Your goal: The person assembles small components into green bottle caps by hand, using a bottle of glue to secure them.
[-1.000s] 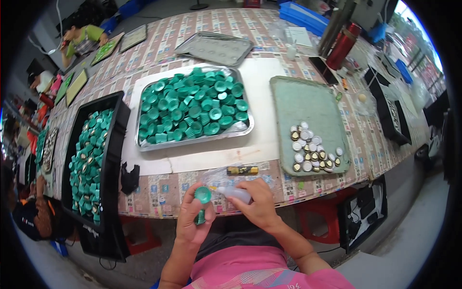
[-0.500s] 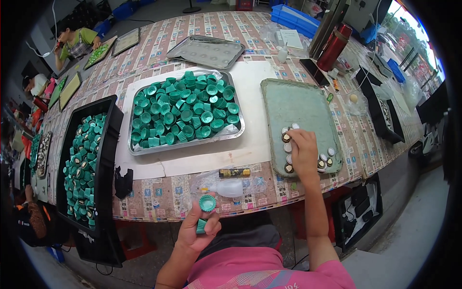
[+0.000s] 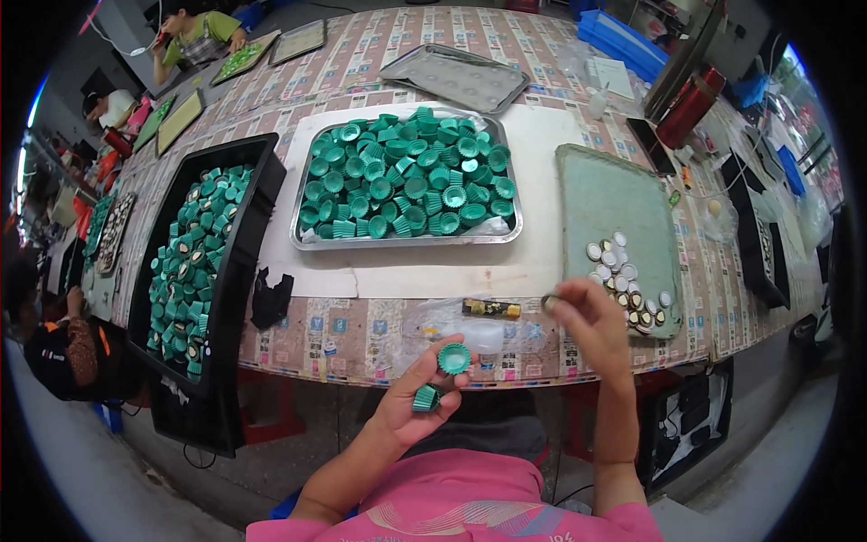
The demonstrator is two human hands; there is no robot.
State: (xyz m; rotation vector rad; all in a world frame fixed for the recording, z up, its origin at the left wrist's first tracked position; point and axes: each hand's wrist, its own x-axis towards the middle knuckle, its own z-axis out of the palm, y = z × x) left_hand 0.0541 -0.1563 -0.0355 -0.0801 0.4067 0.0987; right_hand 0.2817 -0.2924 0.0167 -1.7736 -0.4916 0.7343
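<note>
- Two green ribbed caps are in the left hand [image 3: 417,402], which sits low, in front of the bench [image 3: 379,330] edge: one cap [image 3: 454,359] is pinched at the fingertips with its open side up, the other cap [image 3: 426,397] is tucked against the palm.
- Right hand [image 3: 587,316] hovers over the near edge of the bench, fingers pinched together on a small round liner disc [image 3: 549,303].
- Packages first: a clear plastic bag [image 3: 461,325] lies flat on the bench just beyond the hands, with a small dark tube with a yellowish label [image 3: 492,309] resting on it.
- Red cylinder-shaped flask [image 3: 691,108] stands at the far right, near a blue crate [image 3: 623,41].
- Steel tray [image 3: 406,237] in the middle is heaped with loose green caps [image 3: 406,185]; it sits on a white sheet [image 3: 542,154].
- Black tray [image 3: 244,244] on the left holds more green caps [image 3: 194,262], several showing pale liners inside.
- Green flat tray [image 3: 614,194] on the right is mostly bare, with a cluster of white and silvery discs [image 3: 628,285] in its near corner, just beside the right hand.
- Empty-looking steel tray [image 3: 456,77] lies further back.
- Small black scrap [image 3: 269,298] lies between the black tray and the white sheet.
</note>
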